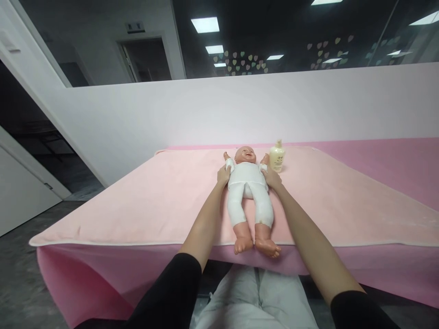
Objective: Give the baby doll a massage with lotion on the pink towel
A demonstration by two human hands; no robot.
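Note:
A baby doll [247, 176] with a white cloth body lies on its back on the peach blanket [154, 201]. Its head points to the wall and its bare feet reach the table's front edge. My left hand [224, 175] is closed around the doll's arm on the left side of the view. On the other side, my right hand [272, 177] grips the doll's other arm. Both doll hands stick up above my grip. My fingers are partly hidden behind the doll's arms. Just beyond my right hand stands a pale yellow pump bottle [276, 157], upright.
Beneath the blanket a pink cloth [387, 169] covers the table and hangs over its front. A white wall [240, 109] with dark glass above closes off the far side. To the left are a doorway and a white door [24, 187].

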